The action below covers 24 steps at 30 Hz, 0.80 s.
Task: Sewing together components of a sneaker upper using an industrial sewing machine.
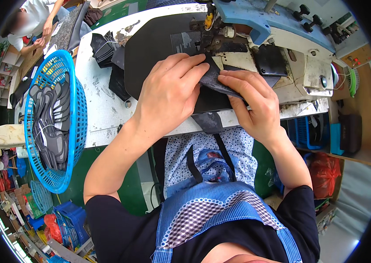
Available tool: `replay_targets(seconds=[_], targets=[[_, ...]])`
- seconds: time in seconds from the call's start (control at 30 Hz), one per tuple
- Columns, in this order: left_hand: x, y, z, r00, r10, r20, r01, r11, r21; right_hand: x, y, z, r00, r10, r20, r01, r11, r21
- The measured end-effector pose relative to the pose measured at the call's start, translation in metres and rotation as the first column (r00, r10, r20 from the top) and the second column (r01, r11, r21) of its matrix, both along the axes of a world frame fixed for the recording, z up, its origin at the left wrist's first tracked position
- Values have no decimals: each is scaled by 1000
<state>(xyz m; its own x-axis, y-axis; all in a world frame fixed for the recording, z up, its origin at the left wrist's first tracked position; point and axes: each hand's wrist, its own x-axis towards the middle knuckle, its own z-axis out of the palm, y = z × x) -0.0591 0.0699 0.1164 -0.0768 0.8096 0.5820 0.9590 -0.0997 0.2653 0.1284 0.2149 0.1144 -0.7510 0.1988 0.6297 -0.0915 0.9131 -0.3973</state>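
Observation:
A dark grey, fabric-like piece (212, 79) lies by the needle area of a sewing machine (244, 19). My left hand (170, 94) presses its far left edge with bent fingers, the fingertips close to the presser foot. From the other side, my right hand (255, 98) grips the piece between thumb and fingers. The undersides of both hands' fingertips are hidden. Beneath my left hand is a smooth black work plate (150, 48). A dark flap (209, 122) hangs over the near table edge, below the piece.
Tied bundles of dark pieces (104, 50) lie on the white table (102, 127), left of the plate. A blue basket (80, 118) of bundled grey-and-black cut pieces (54, 127) stands farther left. Another person (36, 24) sits at the far left. A blue crate (310, 133) is at right.

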Motion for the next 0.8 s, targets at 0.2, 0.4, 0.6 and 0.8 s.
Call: replay_targets(seconds=[0.2, 0.4, 0.6, 0.8], targets=[[0, -5, 14, 998, -12, -67, 4, 994, -106, 5, -4, 3, 998, 15, 63, -26, 985, 169], [3, -14, 12, 993, -39, -114, 26, 993, -118, 4, -5, -5, 1000, 16, 25, -19, 990, 143], [-5, -16, 10, 987, -46, -155, 27, 992, -124, 3, -8, -8, 1000, 13, -21, -9, 987, 158], [-28, -12, 12, 965, -130, -227, 94, 982, -162, -5, -14, -9, 1000, -11, -3, 11, 982, 190]])
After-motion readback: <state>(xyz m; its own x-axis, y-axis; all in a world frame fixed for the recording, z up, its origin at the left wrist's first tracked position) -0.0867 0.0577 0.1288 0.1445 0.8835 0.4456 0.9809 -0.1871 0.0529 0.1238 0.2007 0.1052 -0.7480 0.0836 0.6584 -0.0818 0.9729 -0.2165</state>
